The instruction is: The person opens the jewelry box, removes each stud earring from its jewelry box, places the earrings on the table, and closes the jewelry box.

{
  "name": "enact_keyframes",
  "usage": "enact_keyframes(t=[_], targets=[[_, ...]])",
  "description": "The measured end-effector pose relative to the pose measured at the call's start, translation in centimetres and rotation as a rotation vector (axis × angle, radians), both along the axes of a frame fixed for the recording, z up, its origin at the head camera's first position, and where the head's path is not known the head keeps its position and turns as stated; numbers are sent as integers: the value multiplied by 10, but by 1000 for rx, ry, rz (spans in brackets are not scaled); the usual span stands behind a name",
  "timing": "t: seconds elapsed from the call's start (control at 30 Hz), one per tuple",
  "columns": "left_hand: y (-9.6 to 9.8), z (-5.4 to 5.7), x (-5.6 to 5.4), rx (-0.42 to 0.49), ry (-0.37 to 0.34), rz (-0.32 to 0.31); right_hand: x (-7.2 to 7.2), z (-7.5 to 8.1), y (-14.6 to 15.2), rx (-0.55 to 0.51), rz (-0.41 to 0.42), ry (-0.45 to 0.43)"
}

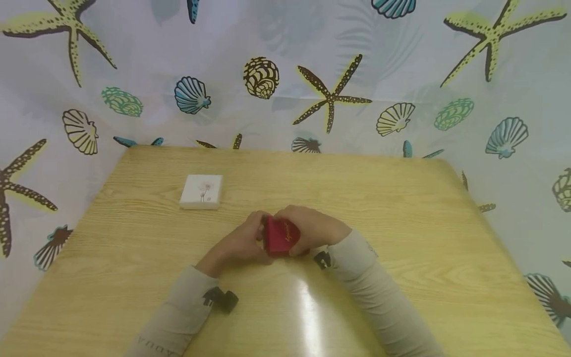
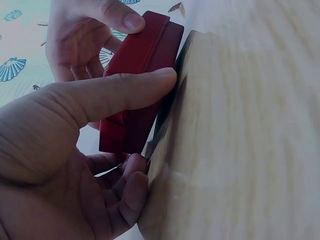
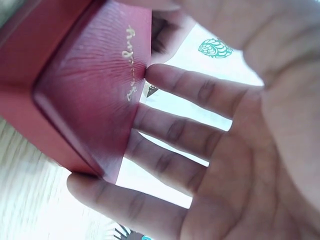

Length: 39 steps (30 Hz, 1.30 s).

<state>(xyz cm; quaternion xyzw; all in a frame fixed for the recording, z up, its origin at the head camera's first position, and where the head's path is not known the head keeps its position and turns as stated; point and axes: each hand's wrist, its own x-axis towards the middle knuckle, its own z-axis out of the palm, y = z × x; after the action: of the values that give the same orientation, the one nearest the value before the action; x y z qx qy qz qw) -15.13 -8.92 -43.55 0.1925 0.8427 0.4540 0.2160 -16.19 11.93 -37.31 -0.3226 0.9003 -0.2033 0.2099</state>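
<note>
Both hands hold a small red jewelry box (image 1: 282, 237) near the middle of the table. Gold script runs across its pointed flap, seen close up on the box (image 3: 92, 80) in the right wrist view. My left hand (image 1: 244, 242) grips the box's left end, its thumb lying along the side in the left wrist view. From the right, my right hand (image 1: 312, 228) grips the other end, thumb near me and fingers on the far side. In the left wrist view the box (image 2: 142, 50) is tilted close over the tabletop.
A white square box (image 1: 202, 191) with a flower print lies on the wooden table (image 1: 401, 218), beyond the left hand. Cloth (image 1: 303, 44) patterned with shells and starfish hangs behind and beside the table. Each sleeve bears a dark strapped-on device.
</note>
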Motion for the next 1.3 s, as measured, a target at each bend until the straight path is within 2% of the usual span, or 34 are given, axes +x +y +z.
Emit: enact_keyframes(t=[0.17, 0.33, 0.57, 0.7, 0.87, 1.07, 1.3], targets=[[-2, 4, -2, -24, -30, 16, -4, 1, 5, -6, 3, 6], [-8, 9, -6, -81, -44, 34, -12, 10, 19, 1, -27, 0], [-27, 19, -13, -102, 31, 14, -29, 26, 47, 33, -102, 10], [-41, 26, -17, -105, 28, 36, -41, 30, 63, 42, -123, 19], [-62, 33, -21, -85, 3, 87, -58, 22, 84, 59, -165, 31], [-94, 36, -28, -50, 95, 118, -76, 1, 109, 60, -198, 31], [-128, 42, -42, -139, 187, 233, -81, -12, 128, 70, -241, 4]])
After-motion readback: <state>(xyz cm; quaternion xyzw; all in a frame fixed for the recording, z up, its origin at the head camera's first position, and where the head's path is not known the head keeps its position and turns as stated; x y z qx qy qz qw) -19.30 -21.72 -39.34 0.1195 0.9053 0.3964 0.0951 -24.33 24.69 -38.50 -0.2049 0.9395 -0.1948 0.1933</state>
